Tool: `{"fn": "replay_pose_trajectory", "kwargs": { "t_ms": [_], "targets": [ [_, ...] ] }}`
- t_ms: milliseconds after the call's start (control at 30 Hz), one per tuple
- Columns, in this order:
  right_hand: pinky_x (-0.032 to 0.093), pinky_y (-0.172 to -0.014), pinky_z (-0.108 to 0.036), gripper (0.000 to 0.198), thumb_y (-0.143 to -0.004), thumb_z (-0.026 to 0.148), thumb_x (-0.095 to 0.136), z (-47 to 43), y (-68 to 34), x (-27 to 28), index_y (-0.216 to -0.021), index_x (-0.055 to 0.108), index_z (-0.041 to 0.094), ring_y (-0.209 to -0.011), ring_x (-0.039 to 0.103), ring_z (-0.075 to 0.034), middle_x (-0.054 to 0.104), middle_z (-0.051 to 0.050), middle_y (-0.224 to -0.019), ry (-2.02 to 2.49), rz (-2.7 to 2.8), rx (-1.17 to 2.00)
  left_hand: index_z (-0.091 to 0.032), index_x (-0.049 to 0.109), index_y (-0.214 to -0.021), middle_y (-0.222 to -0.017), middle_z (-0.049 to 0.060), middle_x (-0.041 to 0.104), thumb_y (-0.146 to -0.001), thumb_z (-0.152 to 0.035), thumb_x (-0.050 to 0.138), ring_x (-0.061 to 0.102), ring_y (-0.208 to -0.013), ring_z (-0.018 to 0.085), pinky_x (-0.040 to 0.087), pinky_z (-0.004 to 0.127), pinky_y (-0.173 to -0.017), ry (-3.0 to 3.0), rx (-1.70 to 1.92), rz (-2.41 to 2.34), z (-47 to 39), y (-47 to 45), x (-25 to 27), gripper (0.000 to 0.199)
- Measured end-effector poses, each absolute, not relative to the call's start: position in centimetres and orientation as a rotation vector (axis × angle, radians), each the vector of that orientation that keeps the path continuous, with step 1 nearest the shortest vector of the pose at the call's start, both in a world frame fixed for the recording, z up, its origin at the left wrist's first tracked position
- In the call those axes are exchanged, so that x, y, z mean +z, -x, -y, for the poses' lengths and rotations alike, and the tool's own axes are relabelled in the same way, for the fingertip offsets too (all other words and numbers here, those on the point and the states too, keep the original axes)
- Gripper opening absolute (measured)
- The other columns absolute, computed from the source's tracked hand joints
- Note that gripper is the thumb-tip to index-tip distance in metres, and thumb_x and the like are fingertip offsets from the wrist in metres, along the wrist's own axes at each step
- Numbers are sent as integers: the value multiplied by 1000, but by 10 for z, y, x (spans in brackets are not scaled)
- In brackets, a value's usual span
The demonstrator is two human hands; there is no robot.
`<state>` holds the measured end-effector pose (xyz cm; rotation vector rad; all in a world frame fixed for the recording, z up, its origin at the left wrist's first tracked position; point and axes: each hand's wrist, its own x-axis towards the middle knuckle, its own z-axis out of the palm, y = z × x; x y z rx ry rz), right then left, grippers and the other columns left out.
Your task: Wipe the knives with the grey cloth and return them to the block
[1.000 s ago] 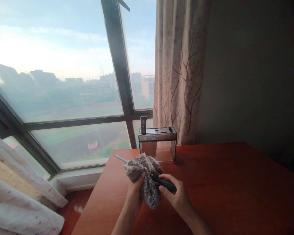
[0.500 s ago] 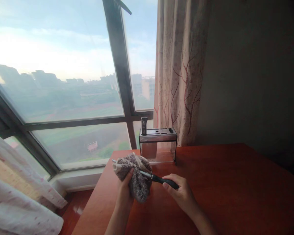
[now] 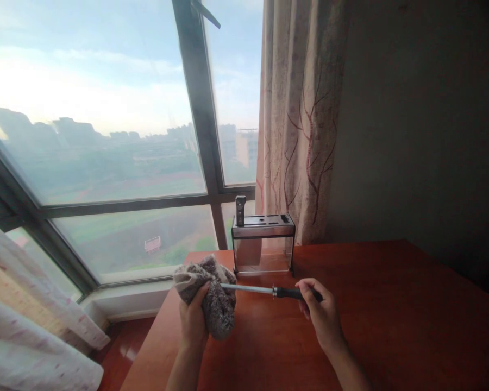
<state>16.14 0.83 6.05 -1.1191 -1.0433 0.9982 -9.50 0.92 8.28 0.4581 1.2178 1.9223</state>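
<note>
A bunched grey and white fluffy cloth (image 3: pixel 220 312) is gripped in my left hand (image 3: pixel 194 317), over the front left of the table. My right hand (image 3: pixel 320 309) is closed around the black handle of a sharpening steel (image 3: pixel 252 288), a thin round metal rod with a collar at the handle. The rod points left, and its far end is hidden inside the cloth. Behind both hands stands a clear-sided knife block (image 3: pixel 263 231) with a slotted metal top. One dark-handled knife (image 3: pixel 240 210) stands upright in its left slot.
The reddish-brown wooden table (image 3: pixel 375 304) reaches far to the right. A window (image 3: pixel 118 163) with dark frames rises beyond its left side. Patterned curtains (image 3: pixel 299 125) hang behind the knife block, and another curtain (image 3: pixel 32 336) is at the lower left.
My hands have moved apart, the left one leftward with the cloth, the right one rightward with the steel. More of the rod shows now, and its tip no longer pokes out of the cloth's left side.
</note>
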Motion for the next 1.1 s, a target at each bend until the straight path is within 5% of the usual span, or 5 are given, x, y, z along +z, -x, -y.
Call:
{"fn": "replay_pose_trajectory", "kwargs": {
  "t_ms": [267,467,667,800,1100],
  "targets": [
    [37,-41,-14,36,-74,56,64,-23,-196,61,-73,55,21,-54,46,-8,49,5,-67,1170,666,882,-12,73,-75,-67,9,74,-45,-11,83,71,-64,30,58,36,-59,-648,1493,-1080,8,95,77,32],
    [27,-33,-16,42,-69,59,68,-26,-197,59,-68,54,20,-40,37,-6,42,7,-54,1146,708,994,-9,75,-81,-67,14,75,-58,-12,72,72,-81,39,59,47,-72,-277,1254,-976,12,101,62,23],
    [20,-35,-14,41,-73,58,67,-25,-185,58,-70,51,20,-39,30,-4,34,9,-51,1102,760,1170,-13,74,-88,-80,12,77,-68,-16,67,70,-94,35,56,44,-86,-149,1437,-845,3,102,70,21],
    [31,-40,-16,38,-75,58,64,-23,-181,58,-73,52,22,-48,41,-9,44,6,-60,1161,813,1049,-12,74,-86,-77,10,77,-73,-24,68,72,-84,30,59,39,-79,-204,1531,-868,-4,88,73,18],
    [37,-45,-21,36,-83,57,54,-20,-192,53,-75,52,21,-53,44,-12,46,4,-62,1226,915,653,-14,73,-69,-64,3,74,-56,-21,83,70,-64,27,55,26,-53,-799,1650,-1247,-6,93,78,17]
  ]
}}
